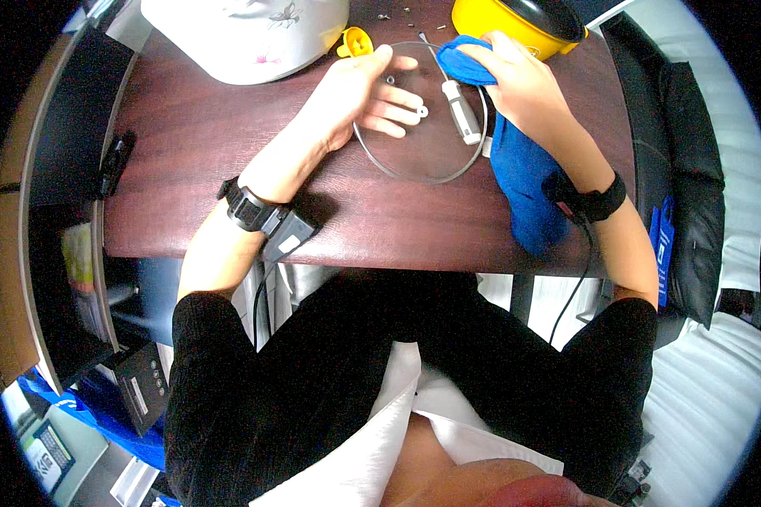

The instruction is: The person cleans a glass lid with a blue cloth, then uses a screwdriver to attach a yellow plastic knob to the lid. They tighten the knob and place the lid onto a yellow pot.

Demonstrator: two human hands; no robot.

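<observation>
The white appliance [245, 34] and the yellow pot [520, 24] are both cut off by the top edge. The right hand [528, 89] covers part of the blue cloth [516, 160] — its fingertips are hidden in the folds. The small screws [396, 12] near the top edge are too tiny to tell apart — the glass lid [423, 165]'s far rim is hidden under the left hand [364, 93].

Both bare forearms are stretched forward from the lower edge, each strapped at the wrist with a black band. The left hand [365, 95] is laid flat, palm down, fingers [402, 108] spread loosely and pointed rightward. The right hand [520, 83] is curled over, knuckles raised, fingers bunched and tucked down at its left side. The hands are held near each other, not touching.
</observation>
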